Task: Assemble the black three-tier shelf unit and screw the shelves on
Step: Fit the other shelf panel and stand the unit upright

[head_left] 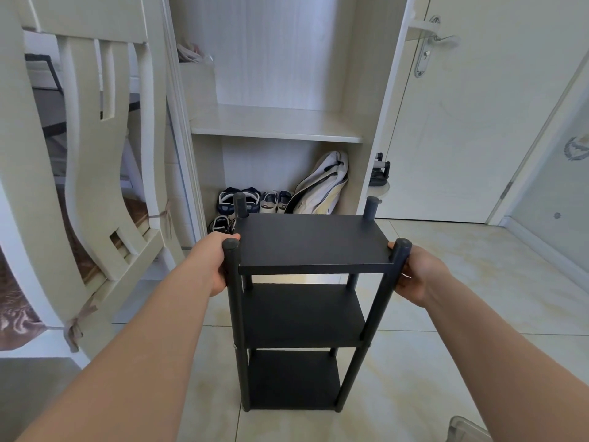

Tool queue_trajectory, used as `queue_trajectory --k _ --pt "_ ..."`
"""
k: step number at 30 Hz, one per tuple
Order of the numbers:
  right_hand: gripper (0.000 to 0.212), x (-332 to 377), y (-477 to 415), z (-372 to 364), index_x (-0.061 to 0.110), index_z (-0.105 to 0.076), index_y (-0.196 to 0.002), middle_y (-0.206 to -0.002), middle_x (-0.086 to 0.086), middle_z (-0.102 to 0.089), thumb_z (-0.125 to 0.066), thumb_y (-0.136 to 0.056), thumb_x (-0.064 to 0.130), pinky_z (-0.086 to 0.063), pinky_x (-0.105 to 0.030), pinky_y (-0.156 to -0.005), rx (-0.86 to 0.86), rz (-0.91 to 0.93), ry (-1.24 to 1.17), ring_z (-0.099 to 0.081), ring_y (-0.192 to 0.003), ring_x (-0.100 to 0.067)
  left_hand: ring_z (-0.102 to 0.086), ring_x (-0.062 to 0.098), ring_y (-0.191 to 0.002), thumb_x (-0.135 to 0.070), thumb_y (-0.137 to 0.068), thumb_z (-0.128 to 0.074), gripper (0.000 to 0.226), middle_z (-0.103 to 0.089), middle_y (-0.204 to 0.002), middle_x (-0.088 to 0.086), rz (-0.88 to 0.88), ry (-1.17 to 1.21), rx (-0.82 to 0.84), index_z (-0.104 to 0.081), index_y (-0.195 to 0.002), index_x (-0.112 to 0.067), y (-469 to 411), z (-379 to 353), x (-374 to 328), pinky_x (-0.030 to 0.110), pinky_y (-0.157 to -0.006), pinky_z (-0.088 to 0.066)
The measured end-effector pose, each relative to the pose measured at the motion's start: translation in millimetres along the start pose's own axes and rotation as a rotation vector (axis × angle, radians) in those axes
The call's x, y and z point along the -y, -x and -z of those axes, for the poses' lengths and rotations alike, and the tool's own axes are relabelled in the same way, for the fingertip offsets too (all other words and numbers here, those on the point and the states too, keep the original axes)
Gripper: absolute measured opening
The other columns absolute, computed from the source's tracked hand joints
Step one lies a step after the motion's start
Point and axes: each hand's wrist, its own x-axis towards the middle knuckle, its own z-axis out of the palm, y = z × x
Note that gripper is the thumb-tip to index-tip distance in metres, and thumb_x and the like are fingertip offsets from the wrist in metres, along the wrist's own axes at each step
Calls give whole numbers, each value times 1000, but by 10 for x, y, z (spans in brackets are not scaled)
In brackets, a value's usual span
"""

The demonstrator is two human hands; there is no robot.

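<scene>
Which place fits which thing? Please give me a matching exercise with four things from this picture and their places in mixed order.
Things:
1. left hand
2. right hand
3. shoes
4. door handle

Places:
A. at the bottom of the wardrobe
B. on the white door
C. gripping the left front post of the shelf unit
D. gripping the right front post

Pairs: 1-C, 2-D, 3-A, 4-B
</scene>
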Motion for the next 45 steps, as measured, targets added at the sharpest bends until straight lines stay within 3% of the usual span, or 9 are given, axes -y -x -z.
queue_trajectory --k 5,19,24,29,32,35,37,40,45 --pt "7 9 9 2 11 -66 -93 -82 -6 -67 -69 -92 18 -51 -33 -65 -9 -5 9 -63 -75 -21 -64 23 -84 -19 -95 -62 11 -64 -86 7 7 -14 18 -62 -96 -9 31 8 -1 32 -63 -50" --pt "14 -9 80 28 9 -67 -101 -81 -6 -67 -60 -100 21 -50 -35 -73 13 3 36 -64 -76 -20 -67 26 -97 -24 -96 -61 19 -70 -104 11 -12 -35 32 -65 -106 -8 71 12 26 33 -79 -53" --pt "28 19 200 75 12 -64 -110 -101 -9 -69 -54 -103 37 -53 -40 -79 24 75 80 -66 -91 -28 -65 30 -101 -44 -99 -53 35 -69 -108 12 -32 -15 90 -63 -114 -14 69 106 62 40 -77 -53" --pt "25 66 320 99 19 -65 -113 -115 0 -67 -54 -100 39 -47 -40 -97 -84 485 387 -62 -107 -22 -66 29 -102 0 -92 -35 45 -74 -104 14 -48 -18 205 -61 -125 -15 6 416 239 43 -83 -50" --pt "34 29 412 93 22 -63 -130 -119 5 -63 -61 -97 30 -42 -31 -93 -44 801 745 -56 -108 -17 -58 20 -116 12 -83 -45 59 -69 -119 1 -45 -597 334 -58 -128 -23 -21 540 461 42 -95 -46" --pt "31 -47 439 84 18 -68 -125 -125 0 -59 -66 -94 22 -42 -34 -101 -51 933 1066 -53 -118 -24 -53 20 -119 -9 -87 -68 38 -59 -122 -2 -112 -936 351 -59 -122 -22 -131 502 747 36 -100 -42" --pt "29 -69 467 95 14 -70 -123 -131 -1 -57 -65 -94 14 -38 -25 -99 -48 909 1066 -53 -122 -22 -58 22 -111 -28 -90 -70 19 -64 -111 0 -191 -902 241 -66 -104 -17 -197 414 876 37 -99 -45" --pt "32 -74 467 131 9 -70 -122 -130 -4 -58 -56 -95 -1 -35 -17 -94 -77 922 1026 -56 -116 -22 -62 20 -99 -45 -92 -65 29 -69 -97 -1 -253 -802 105 -72 -86 -17 -247 305 948 40 -95 -48" --pt "39 -48 395 296 11 -65 -130 -128 -6 -63 -52 -96 -4 -38 -21 -92 -167 892 934 -59 -115 -27 -63 12 -83 -48 -91 -65 30 -71 -81 -3 -381 -680 104 -68 -86 -19 -184 104 887 28 -76 -42"
